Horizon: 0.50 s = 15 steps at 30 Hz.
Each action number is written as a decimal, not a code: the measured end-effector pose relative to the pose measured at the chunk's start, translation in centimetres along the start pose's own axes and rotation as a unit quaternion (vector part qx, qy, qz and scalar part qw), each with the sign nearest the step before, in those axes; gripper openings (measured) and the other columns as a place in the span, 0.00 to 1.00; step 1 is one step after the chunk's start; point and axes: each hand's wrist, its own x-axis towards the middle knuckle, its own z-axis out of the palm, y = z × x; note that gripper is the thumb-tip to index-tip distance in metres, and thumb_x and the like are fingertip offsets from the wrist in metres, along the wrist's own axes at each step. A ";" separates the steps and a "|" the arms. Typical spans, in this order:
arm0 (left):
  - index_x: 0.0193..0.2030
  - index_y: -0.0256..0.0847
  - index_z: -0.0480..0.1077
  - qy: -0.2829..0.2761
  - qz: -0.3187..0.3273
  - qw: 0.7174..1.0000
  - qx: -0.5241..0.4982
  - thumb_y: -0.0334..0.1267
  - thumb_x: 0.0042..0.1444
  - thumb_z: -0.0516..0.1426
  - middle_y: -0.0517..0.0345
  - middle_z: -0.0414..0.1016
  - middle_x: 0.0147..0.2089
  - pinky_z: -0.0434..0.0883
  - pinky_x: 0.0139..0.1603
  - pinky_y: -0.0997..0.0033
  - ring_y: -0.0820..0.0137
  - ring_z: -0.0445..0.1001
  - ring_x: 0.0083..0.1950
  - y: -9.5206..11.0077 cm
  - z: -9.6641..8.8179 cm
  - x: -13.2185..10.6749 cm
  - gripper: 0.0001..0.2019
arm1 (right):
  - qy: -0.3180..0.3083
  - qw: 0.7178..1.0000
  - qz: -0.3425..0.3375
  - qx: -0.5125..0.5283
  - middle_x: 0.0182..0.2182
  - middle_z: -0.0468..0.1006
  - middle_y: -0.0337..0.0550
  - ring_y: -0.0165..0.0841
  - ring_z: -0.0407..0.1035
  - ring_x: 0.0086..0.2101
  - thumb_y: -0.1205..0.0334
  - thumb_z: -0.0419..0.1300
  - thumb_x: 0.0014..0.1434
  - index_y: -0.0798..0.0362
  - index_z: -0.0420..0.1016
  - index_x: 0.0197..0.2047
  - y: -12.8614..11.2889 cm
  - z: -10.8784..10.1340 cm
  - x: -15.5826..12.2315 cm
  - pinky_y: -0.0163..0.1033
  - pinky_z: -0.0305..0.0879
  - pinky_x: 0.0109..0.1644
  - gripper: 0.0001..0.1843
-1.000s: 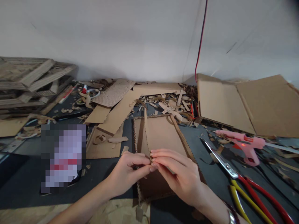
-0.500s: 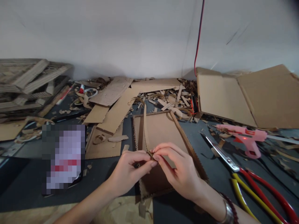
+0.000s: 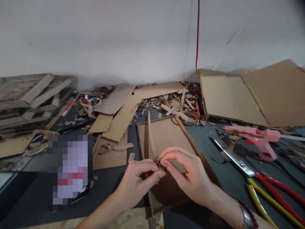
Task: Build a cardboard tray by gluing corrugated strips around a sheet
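Note:
A long thin cardboard strip [image 3: 150,133] runs away from my fingertips toward the far end of a shallow cardboard tray [image 3: 166,130] with corrugated edging. My left hand [image 3: 140,178] pinches the near end of the strip between thumb and index finger. Close beside it, my right hand [image 3: 183,171] pinches at the same end, its fingertips almost touching the left ones. A small curled bit of the strip shows between the two hands; its exact shape is hidden. Both hands hover over the near part of the tray.
Scissors [image 3: 240,167] with red and yellow handles and a pink glue gun [image 3: 262,138] lie at right. An opened cardboard box [image 3: 228,98] stands behind them. Cardboard sheets [image 3: 121,117] and scraps spread behind the tray. A phone-like pixelated object [image 3: 73,171] and stacked cardboard frames [image 3: 35,95] are left.
My right fingertips have lifted slightly from the left ones, with the strip end still pinched. The whole view has shifted a little.

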 end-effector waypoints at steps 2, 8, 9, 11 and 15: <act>0.22 0.36 0.69 0.008 0.019 1.000 -0.004 0.33 0.55 0.54 0.61 0.65 0.21 0.60 0.27 0.77 0.74 0.64 0.25 -0.1 -0.1 0.1 0.12 | -0.013 1.000 0.006 0.025 0.32 0.74 0.44 0.29 0.71 0.34 0.72 0.55 0.54 0.54 0.71 0.33 0.0 -0.2 0.2 0.32 0.69 0.40 0.06; 0.25 0.36 0.69 0.013 0.045 0.999 -0.008 0.31 0.55 0.54 0.59 0.67 0.23 0.62 0.30 0.75 0.73 0.65 0.27 -0.1 -0.3 0.1 0.08 | -0.040 0.995 0.047 0.076 0.33 0.76 0.44 0.31 0.72 0.36 0.70 0.58 0.53 0.54 0.74 0.32 0.4 -0.4 0.7 0.35 0.70 0.42 0.04; 0.25 0.36 0.69 0.010 0.044 0.999 -0.007 0.31 0.55 0.54 0.59 0.67 0.24 0.63 0.30 0.75 0.73 0.66 0.27 -0.1 -0.3 0.1 0.09 | -0.036 0.996 0.040 0.073 0.33 0.76 0.44 0.31 0.72 0.35 0.70 0.58 0.54 0.54 0.74 0.31 0.5 -0.3 0.6 0.35 0.70 0.42 0.04; 0.25 0.37 0.69 0.004 0.043 0.999 -0.006 0.32 0.55 0.54 0.58 0.68 0.25 0.63 0.31 0.75 0.72 0.66 0.29 0.0 -0.3 0.2 0.09 | -0.025 0.998 0.004 0.052 0.33 0.76 0.46 0.31 0.72 0.36 0.72 0.57 0.54 0.56 0.74 0.32 0.6 -0.3 0.5 0.35 0.70 0.42 0.05; 0.25 0.36 0.69 -0.007 0.037 0.999 -0.007 0.33 0.55 0.54 0.57 0.68 0.26 0.64 0.33 0.73 0.71 0.66 0.30 0.1 -0.3 0.4 0.09 | -0.013 0.998 -0.055 0.017 0.34 0.76 0.49 0.32 0.71 0.37 0.75 0.55 0.54 0.58 0.73 0.35 0.6 -0.2 0.1 0.35 0.69 0.44 0.08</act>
